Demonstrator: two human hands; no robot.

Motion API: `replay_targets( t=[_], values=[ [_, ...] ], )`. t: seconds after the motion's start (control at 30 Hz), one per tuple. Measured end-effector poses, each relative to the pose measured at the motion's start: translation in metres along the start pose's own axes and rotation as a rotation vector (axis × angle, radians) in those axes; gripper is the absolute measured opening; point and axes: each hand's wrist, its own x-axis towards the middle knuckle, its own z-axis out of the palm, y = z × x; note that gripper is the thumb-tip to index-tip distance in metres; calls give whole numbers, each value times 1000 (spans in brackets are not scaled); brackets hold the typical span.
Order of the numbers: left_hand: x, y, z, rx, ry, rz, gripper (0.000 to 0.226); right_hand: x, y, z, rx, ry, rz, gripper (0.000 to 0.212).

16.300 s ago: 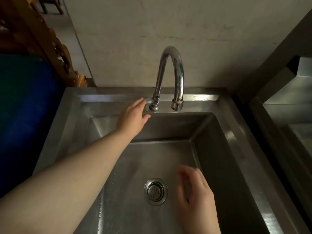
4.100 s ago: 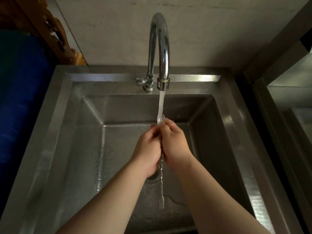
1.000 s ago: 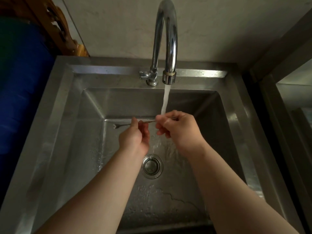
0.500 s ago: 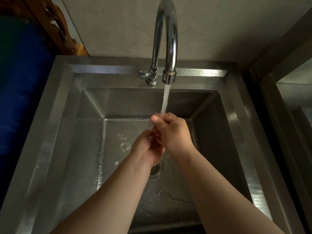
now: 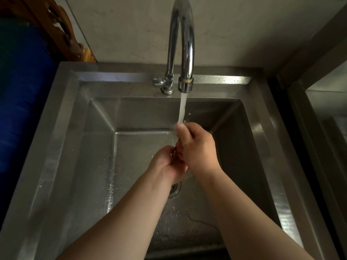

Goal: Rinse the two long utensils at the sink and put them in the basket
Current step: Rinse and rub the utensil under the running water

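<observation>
Premises present as a working kitchen or scullery wash station: deep stainless steel sink with drain, chrome gooseneck tap running water, bare plaster wall, adjoining steel unit at right.

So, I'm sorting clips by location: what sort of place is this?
Probably a kitchen or scullery wash station: a deep stainless steel sink, a gooseneck faucet running water, and more steel fixtures alongside.

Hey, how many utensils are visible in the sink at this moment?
1 at most: a thin dark sliver of utensil shows between the left hand and right hand under the water stream. A second may be hidden in the hands.
</observation>
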Motion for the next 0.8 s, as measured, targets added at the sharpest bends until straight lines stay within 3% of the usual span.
replay_targets(
  t=[0.13,0.23,0.3,0.37,0.43,0.6,0.7,0.8],
  values=[
    [10,11,1,-41,-52,35,64,-15,-2,-4,-59,39,-69,37],
    [20,17,2,-166,-47,181,48,-33,10,-13,-29,87,-71,26],
    [27,20,4,-163,-21,295,42,-51,24,-20,152,164,98,24],
    [30,20,7,-20,1,372,28,-72,40,-23,454,232,362,25],
    [32,19,8,138,2,437,22,-89,59,-22,571,275,526,29],
    [28,10,2,527,19,619,32,-118,95,-11,214,154,567,12],
    [21,0,-5,754,-47,761,27,-120,106,-8,27,51,550,12],
    [11,-4,-6,821,-128,819,17,-120,112,-9,-148,-20,499,16]
  ],
)
